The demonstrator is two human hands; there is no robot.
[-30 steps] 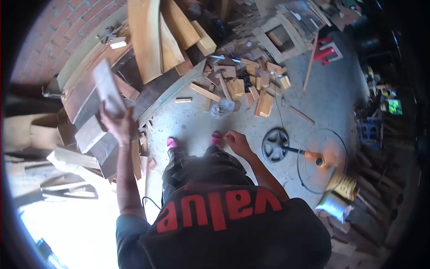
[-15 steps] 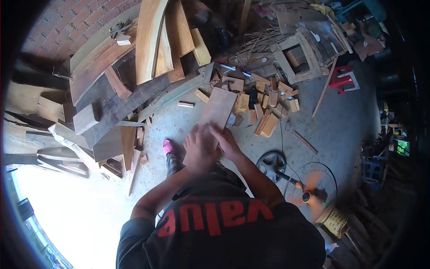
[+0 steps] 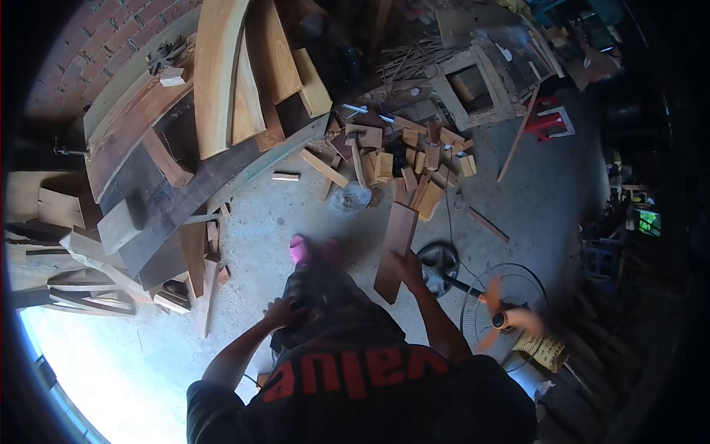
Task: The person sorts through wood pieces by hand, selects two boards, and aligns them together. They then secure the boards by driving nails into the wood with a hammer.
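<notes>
My right hand [image 3: 407, 269] grips the edge of a flat reddish-brown wooden board [image 3: 396, 235], which hangs at my right side and slants upward away from me. The fingers behind the board are hidden. On the other side, my left hand [image 3: 283, 312] lies on my dark trousers at the thigh, its fingers apart and holding nothing. Ahead of my pink shoes [image 3: 298, 249], a clear plastic bag or bowl [image 3: 349, 199] sits on the floor beside a hammer [image 3: 356, 157] with a wooden handle.
Several wood offcuts [image 3: 384, 167] lie heaped ahead. At left, long curved planks [image 3: 219, 78] rest on a dark slab. A fan [image 3: 504, 320] with orange blades stands close on my right, its cable crossing the floor. Farther right are a red stool [image 3: 548, 122] and a wooden frame [image 3: 442, 95].
My left hand has left the board and dropped to my thigh. My right hand has carried the board right and nearer my side. The view has shifted, and both pink shoes now show.
</notes>
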